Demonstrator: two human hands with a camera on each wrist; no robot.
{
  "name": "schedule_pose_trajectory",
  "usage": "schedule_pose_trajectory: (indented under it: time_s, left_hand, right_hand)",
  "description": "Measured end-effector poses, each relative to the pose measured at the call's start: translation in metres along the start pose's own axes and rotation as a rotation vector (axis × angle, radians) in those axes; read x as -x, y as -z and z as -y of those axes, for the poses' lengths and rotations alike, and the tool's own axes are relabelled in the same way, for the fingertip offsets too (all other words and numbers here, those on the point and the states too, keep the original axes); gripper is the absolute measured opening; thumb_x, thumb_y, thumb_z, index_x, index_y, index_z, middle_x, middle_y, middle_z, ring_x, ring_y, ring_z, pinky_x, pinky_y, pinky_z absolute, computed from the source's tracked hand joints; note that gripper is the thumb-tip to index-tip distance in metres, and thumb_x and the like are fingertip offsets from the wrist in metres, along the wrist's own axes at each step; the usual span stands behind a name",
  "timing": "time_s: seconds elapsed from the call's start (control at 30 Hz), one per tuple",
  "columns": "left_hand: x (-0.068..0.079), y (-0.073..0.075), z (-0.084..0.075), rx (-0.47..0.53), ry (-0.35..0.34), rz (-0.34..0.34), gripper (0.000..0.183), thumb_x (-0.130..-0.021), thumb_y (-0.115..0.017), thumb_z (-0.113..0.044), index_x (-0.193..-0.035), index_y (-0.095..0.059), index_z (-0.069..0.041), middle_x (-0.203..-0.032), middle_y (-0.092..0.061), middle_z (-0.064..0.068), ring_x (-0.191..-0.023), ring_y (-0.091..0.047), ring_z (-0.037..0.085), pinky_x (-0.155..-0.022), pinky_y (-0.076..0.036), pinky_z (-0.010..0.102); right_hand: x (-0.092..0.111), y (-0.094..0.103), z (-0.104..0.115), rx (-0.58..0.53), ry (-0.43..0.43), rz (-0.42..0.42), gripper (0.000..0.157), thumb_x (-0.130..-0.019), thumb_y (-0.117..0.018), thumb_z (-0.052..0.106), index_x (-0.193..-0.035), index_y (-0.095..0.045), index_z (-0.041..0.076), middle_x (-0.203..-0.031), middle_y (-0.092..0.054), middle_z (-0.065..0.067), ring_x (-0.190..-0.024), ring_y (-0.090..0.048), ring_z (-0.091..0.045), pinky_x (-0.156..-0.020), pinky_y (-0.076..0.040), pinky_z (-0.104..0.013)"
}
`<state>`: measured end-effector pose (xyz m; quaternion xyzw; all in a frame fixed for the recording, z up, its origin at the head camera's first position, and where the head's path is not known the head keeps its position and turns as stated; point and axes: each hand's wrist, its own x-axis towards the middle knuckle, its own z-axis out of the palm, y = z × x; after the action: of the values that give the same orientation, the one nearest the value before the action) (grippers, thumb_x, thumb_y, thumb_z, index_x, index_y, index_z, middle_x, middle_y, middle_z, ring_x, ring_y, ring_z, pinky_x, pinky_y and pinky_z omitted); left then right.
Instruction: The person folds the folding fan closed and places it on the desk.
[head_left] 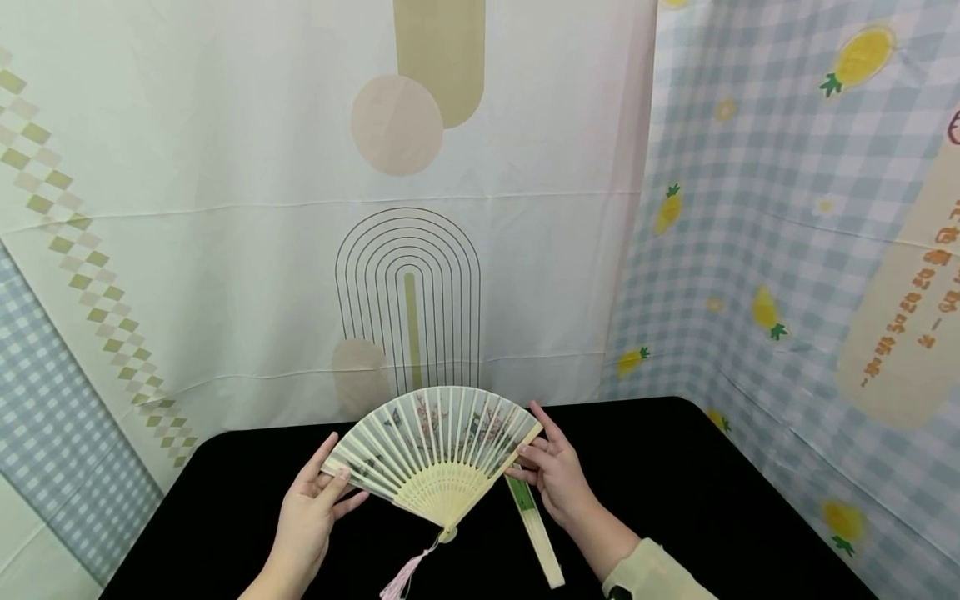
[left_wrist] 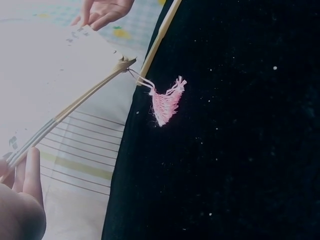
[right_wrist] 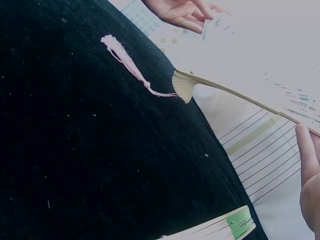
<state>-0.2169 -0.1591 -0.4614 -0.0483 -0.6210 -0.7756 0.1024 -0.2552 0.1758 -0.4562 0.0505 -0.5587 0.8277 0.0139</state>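
Observation:
A folding fan point(head_left: 442, 442) with pale ribs and a flower print is spread wide above the black table. My left hand point(head_left: 306, 504) pinches its left outer edge between thumb and fingers. At the opposite edge, the fingers of my right hand point(head_left: 557, 471) grip the outer rib. From the pivot at the bottom hangs a pink tassel point(head_left: 405, 575), which also shows in the left wrist view as a pink tassel point(left_wrist: 166, 102). A second, folded fan point(head_left: 536, 525) with a green part lies on the table below my right hand.
The black cloth-covered table point(head_left: 225, 517) has a rounded back edge. Behind it hangs a white curtain point(head_left: 247, 292) with printed shapes. On the right is a checked curtain point(head_left: 720, 292) with pineapples.

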Motion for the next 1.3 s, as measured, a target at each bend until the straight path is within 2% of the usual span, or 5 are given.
schedule_pose_trajectory:
  time_s: [0.17, 0.53, 0.73, 0.9, 1.3]
  left_hand:
    - [0.0004, 0.0003, 0.0002, -0.002, -0.009, 0.008, 0.067, -0.100, -0.059, -0.005, -0.157, -0.024, -0.006, -0.110, -0.070, -0.001, -0.098, -0.070, 0.013, -0.078, -0.060, 0.035]
    - [0.0034, 0.0021, 0.0045, -0.014, 0.037, -0.008, 0.070, -0.098, -0.060, -0.002, -0.158, -0.025, -0.013, -0.116, -0.069, 0.000, -0.101, -0.070, 0.014, -0.081, -0.060, 0.036]
    - [0.0032, 0.0013, 0.0037, -0.033, 0.056, -0.017, 0.069, -0.099, -0.058, -0.001, -0.158, -0.026, -0.017, -0.135, -0.054, 0.027, -0.102, -0.069, 0.015, -0.082, -0.059, 0.037]
    - [0.0030, 0.0012, 0.0029, -0.042, 0.051, -0.017, 0.067, -0.099, -0.057, 0.000, -0.157, -0.027, -0.016, -0.138, -0.050, 0.031, -0.102, -0.069, 0.015, -0.082, -0.059, 0.037]
    - [-0.0001, -0.0014, 0.0011, -0.049, 0.072, -0.015, 0.061, -0.099, -0.054, 0.003, -0.153, -0.035, -0.018, -0.139, -0.052, 0.027, -0.103, -0.069, 0.017, -0.081, -0.060, 0.037]
  right_hand:
    - [-0.0005, -0.0015, -0.0006, -0.004, -0.017, -0.015, 0.079, -0.092, -0.055, -0.011, -0.155, -0.034, 0.031, -0.071, -0.051, -0.002, -0.051, -0.038, -0.007, -0.072, -0.062, -0.039]
    - [-0.0007, -0.0039, -0.0020, 0.000, -0.026, -0.005, 0.077, -0.092, -0.055, -0.012, -0.154, -0.036, 0.031, -0.067, -0.046, -0.001, -0.051, -0.036, -0.007, -0.075, -0.061, -0.041]
    - [-0.0002, -0.0053, -0.0024, 0.010, -0.041, -0.011, 0.079, -0.091, -0.055, -0.012, -0.154, -0.034, 0.031, -0.100, -0.067, -0.014, -0.061, -0.056, -0.013, -0.075, -0.061, -0.041]
    - [0.0002, -0.0071, -0.0026, 0.014, -0.047, -0.011, 0.079, -0.091, -0.054, -0.012, -0.154, -0.034, 0.031, -0.121, -0.065, -0.022, -0.079, -0.070, -0.023, -0.074, -0.061, -0.040]
    - [-0.0003, -0.0087, -0.0050, 0.008, -0.054, 0.020, 0.079, -0.091, -0.054, -0.012, -0.154, -0.034, 0.031, -0.116, -0.067, -0.019, -0.082, -0.071, -0.021, -0.073, -0.061, -0.040]
